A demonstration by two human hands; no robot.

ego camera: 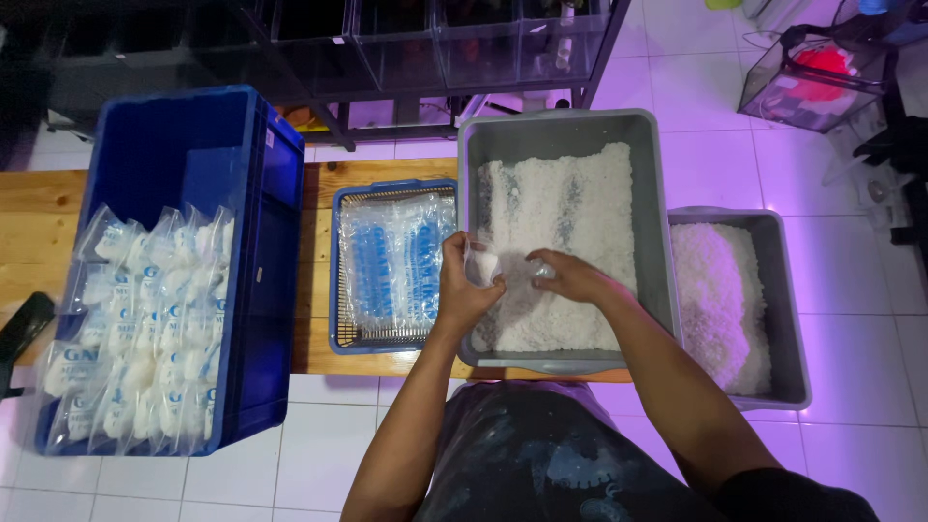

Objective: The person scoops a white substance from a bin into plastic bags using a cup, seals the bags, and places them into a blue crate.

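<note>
Fingers (454,253) of the left hand (462,285) curl tight round a small clear bag (482,263) above the grey tub (661,242) of white granules (570,208), while the right hand (568,275) pinches the bag's open mouth beside it.

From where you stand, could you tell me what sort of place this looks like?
Probably a small packing workshop. Two grey tubs of white granules sit by a wooden bench, a blue crate holds rows of filled bags, and a basket holds flat empty ones. Glass tanks on a rack hint at aquarium supplies.
</note>
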